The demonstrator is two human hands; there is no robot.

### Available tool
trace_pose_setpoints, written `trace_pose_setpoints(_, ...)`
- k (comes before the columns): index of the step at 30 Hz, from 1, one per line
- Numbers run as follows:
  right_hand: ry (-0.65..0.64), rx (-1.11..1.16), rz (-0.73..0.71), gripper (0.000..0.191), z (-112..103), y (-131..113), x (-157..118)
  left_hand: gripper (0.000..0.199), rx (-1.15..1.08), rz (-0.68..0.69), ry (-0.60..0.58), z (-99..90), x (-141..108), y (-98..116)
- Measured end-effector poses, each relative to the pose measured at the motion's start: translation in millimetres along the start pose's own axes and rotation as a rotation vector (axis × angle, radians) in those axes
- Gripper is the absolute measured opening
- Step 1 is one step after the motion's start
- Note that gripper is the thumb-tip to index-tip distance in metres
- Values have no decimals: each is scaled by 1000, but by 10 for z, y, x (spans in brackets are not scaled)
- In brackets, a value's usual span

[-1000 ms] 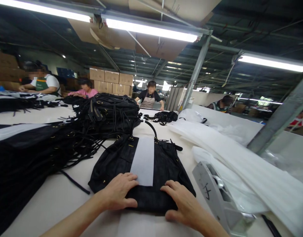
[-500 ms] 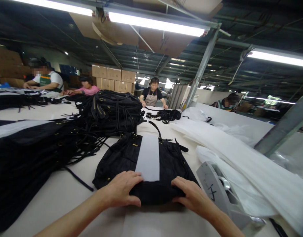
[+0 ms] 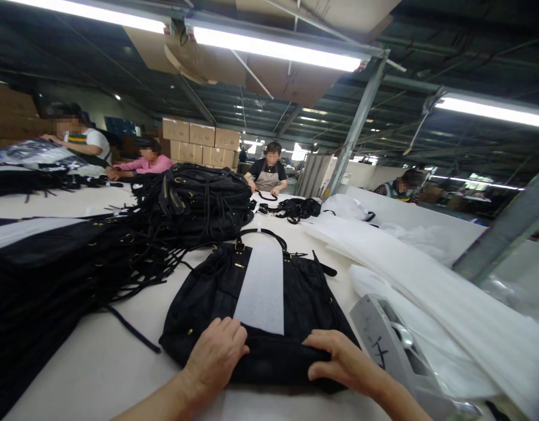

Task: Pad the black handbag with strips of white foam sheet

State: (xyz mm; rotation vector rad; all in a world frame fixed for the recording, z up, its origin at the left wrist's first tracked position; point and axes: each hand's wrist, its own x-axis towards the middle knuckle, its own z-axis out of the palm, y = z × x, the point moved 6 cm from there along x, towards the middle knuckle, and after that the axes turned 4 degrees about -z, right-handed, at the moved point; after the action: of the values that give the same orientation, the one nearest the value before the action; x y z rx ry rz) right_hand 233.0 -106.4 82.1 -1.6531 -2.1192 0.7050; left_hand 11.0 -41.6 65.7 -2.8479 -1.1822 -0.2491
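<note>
A black handbag (image 3: 208, 298) lies flat on the pale table (image 3: 133, 365) before me, its handle (image 3: 275, 234) pointing away. Down its middle runs a strip of white paper (image 3: 263, 292), the near end resting by the bag's bottom edge. My left hand (image 3: 219, 354) is closed on the bottom of the bag, left of the paper, with its fingers curled. On the right side, my right hand (image 3: 335, 356) pinches the same bottom edge between thumb and fingers. Small gold-coloured fittings show on the bag.
Black bags with hanging straps (image 3: 199, 199) are piled at the left. White foam sheets (image 3: 427, 275) and a grey tape dispenser (image 3: 383, 339) lie at the right. Across the table a person in an apron (image 3: 269, 172) handles a black strap. Cartons (image 3: 203, 143) stand behind.
The bag's near edge has come slightly towards me. My left hand has curled from lying with fingers stretched to a closed grip. The handle now stands out as a full loop.
</note>
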Motion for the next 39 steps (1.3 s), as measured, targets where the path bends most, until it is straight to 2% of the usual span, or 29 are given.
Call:
trace_pose_setpoints(4, -82, 246, 100, 7, -200, -23, 45, 13, -7, 118, 10, -386, 316, -105)
trace_pose_setpoints(6, -87, 206, 93, 9, -302, -29, 111, 19, -28, 198, 9, -497, 485, -152)
trace_pose_setpoints(7, -80, 140, 79, 11, -335, -16, 161, 20, -36, 226, 5, -494, 565, -180)
trace_pose_setpoints(9, -46, -48, 64, 18, -355, 57, 286, 22, -39, 240, -2, -379, 717, -253)
trace_pose_setpoints(12, 39, -278, 96, 27, -301, 235, 493, 22, -30, 187, 4, -88, 898, -392)
trace_pose_setpoints(14, 103, -361, 111, 29, -261, 325, 603, 21, -27, 152, 10, 57, 970, -466)
trace_pose_setpoints(16, 136, -400, 111, 28, -246, 371, 679, 19, -29, 125, 10, 110, 1010, -491)
trace_pose_setpoints(19, 126, -418, 79, 30, -308, 371, 775, 20, -31, 51, 22, 54, 1052, -395)
trace_pose_setpoints(22, 57, -382, 21, 35, -418, 312, 881, 30, -70, -5, 42, -1, 1084, -114)
trace_pose_setpoints(24, 15, -362, -1, 36, -475, 244, 910, 35, -119, -17, 57, 22, 1090, 88)
trace_pose_setpoints(26, 22, -370, 6, 30, -502, 158, 847, 34, -165, -27, 72, 82, 1081, 211)
trace_pose_setpoints(28, 147, -412, 24, 24, -522, 65, 651, 30, -201, -22, 82, 153, 1068, 247)
trace_pose_setpoints(29, 276, -431, 27, 23, -537, 24, 494, 28, -215, -16, 87, 185, 1065, 241)
trace_pose_setpoints(31, 629, -410, 46, 24, -548, 11, 69, 26, -238, -6, 94, 232, 1071, 205)
trace_pose_setpoints(33, 951, -230, 140, 27, -451, 175, -389, 27, -262, -15, 95, 258, 1094, 163)
trace_pose_setpoints(34, 1028, -74, 234, 37, -340, 327, -556, 27, -275, -30, 96, 264, 1108, 145)
trace_pose_setpoints(36, 1067, 289, 410, 71, -48, 609, -715, 29, -296, -67, 102, 264, 1129, 118)
trace_pose_setpoints(37, 1055, 452, 464, 84, 91, 686, -711, 29, -302, -87, 108, 259, 1134, 106)
trace_pose_setpoints(39, 1031, 683, 507, 95, 263, 690, -597, 30, -307, -121, 122, 246, 1138, 85)
